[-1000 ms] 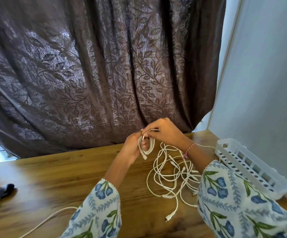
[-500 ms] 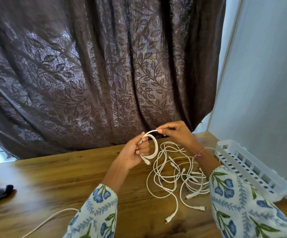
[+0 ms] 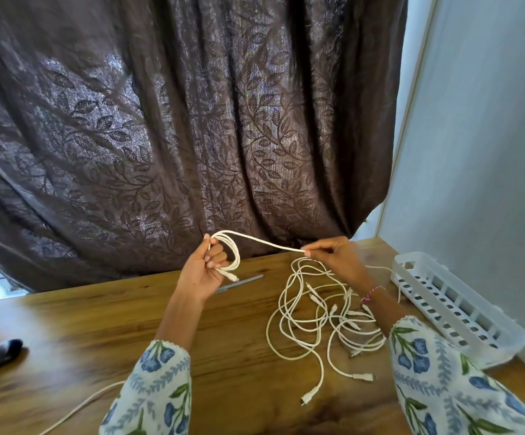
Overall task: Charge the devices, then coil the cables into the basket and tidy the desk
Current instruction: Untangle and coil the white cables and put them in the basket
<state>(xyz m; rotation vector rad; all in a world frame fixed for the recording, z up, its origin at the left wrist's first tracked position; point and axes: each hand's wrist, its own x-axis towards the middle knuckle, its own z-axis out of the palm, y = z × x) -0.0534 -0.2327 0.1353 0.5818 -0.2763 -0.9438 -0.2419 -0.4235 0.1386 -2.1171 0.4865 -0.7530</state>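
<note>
Backdrop: dark brown leaf-patterned curtain (image 3: 160, 136) behind the wooden table (image 3: 82, 334).
Left hand (image 3: 203, 271): fingers curled round a small coil of white cable (image 3: 231, 255), raised above the table.
Right hand (image 3: 333, 257): pinches that cable's straight run.
Loose white cables (image 3: 314, 318): tangled on the table below the right hand.
White slotted plastic basket (image 3: 452, 302): right of the tangle.

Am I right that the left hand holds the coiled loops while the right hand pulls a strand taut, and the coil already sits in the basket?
Not quite: the head view shows the coil in the left hand, not in the basket. The right hand does pinch the strand.
</note>
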